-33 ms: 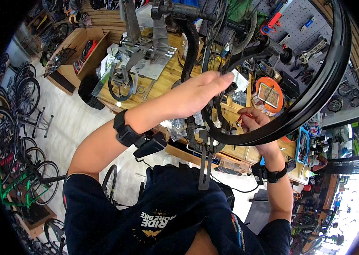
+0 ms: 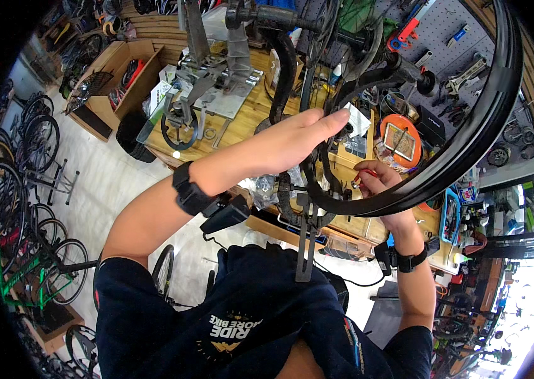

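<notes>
A bicycle wheel with a black rim [image 2: 425, 192] sits upright in a dark metal truing stand [image 2: 282, 69]. My left hand [image 2: 301, 140] is at the near left part of the rim, thumb stretched across it; its other fingers are mostly hidden. By the low right part of the rim, my right hand [image 2: 384, 189] is closed around a small red tool [image 2: 368, 174], which looks like a spoke wrench. Thumb and fingers pinch it beside the rim. A slotted metal arm [image 2: 305, 246] of the stand points toward my chest.
Beneath the stand lies a wooden workbench [image 2: 229, 136], with a metal fixture [image 2: 216, 88] on its left. An orange round tray [image 2: 401, 140] and a blue bin [image 2: 450, 215] are to the right. Tools hang on a pegboard [image 2: 447, 38]. Bicycles [image 2: 46, 265] line the left side.
My left hand and forearm have shifted very slightly right and down. The light reflection on the wheel's right side looks different. My right hand stays in place with the red tool.
</notes>
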Tool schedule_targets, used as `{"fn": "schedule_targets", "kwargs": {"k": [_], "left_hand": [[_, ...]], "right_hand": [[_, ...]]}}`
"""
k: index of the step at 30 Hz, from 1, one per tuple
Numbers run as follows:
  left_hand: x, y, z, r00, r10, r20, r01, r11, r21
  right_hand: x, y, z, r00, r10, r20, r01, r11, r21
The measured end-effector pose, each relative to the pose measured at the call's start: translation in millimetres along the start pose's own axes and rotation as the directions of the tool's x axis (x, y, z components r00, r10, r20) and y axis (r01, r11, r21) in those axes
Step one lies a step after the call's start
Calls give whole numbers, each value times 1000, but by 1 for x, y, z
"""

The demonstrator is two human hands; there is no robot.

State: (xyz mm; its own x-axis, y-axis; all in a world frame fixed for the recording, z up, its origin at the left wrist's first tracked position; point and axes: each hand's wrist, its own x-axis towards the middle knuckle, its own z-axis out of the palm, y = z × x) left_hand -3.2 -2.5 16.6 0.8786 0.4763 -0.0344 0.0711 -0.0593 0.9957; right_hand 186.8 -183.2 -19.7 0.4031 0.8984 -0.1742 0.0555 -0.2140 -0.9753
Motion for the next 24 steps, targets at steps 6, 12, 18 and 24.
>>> {"fn": "schedule_targets", "kwargs": {"k": [6,12,18,24], "left_hand": [[38,-46,-25,995,-64,77,67,997,-32],[12,-1,-44,956,58,288,-26,993,-114],[0,54,-27,766,598,235,-592,799,-104],[11,100,-32,419,864,279,-901,433,12]], "right_hand": [[-4,16,-9,1000,-19,3,20,998,-58],[-7,21,-18,1000,0,-2,0,996,-89],[-7,16,-16,998,-40,-39,32,981,-191],[-6,16,-16,998,46,-51,-51,993,-104]]}}
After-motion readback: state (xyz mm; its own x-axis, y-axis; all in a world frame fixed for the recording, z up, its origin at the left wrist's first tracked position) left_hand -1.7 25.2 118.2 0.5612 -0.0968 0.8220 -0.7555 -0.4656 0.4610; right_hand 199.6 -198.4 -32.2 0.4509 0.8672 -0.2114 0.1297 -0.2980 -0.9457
